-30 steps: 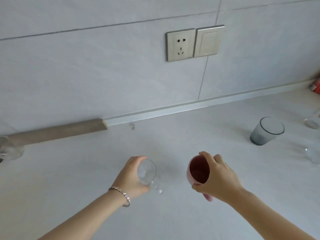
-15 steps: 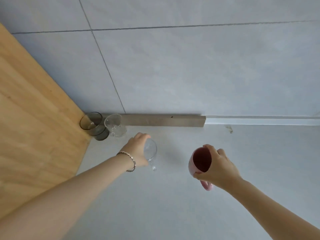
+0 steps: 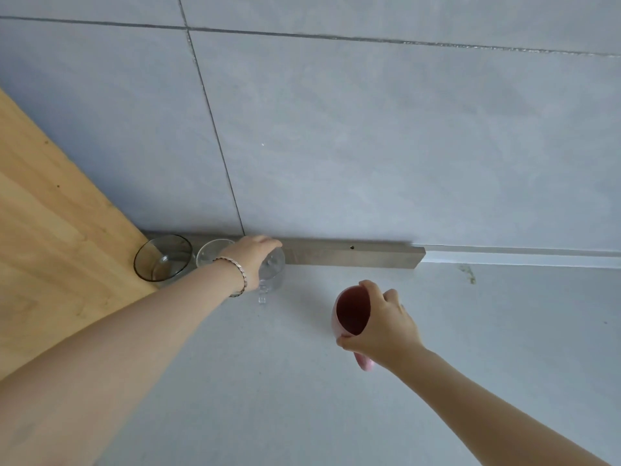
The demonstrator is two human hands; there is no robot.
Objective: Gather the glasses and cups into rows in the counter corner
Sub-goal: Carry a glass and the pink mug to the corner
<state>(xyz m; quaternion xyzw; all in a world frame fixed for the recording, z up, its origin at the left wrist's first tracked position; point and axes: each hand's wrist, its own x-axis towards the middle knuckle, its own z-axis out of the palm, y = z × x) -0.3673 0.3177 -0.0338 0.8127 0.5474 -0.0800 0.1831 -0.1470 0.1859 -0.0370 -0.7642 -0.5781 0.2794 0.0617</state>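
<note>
In the counter corner a smoky grey glass [image 3: 163,257] stands against the wooden side panel, with a clear glass [image 3: 210,252] right beside it. My left hand [image 3: 252,260] grips a clear glass mug [image 3: 274,274] from above, holding it next to the clear glass by the back strip; its handle points toward me. My right hand [image 3: 379,322] holds a pink cup [image 3: 351,312] tilted with its dark red inside facing left, above the counter's middle. Whether the mug's base touches the counter I cannot tell.
A wooden side panel [image 3: 57,250] closes the counter on the left. A grey metal strip [image 3: 349,255] runs along the foot of the tiled wall [image 3: 369,146]. The pale counter [image 3: 302,398] spreads toward me between my arms.
My view swung left from the socket area to the corner. My left hand carried the clear mug up to the two glasses at the wall. The pink cup followed, staying in my right hand.
</note>
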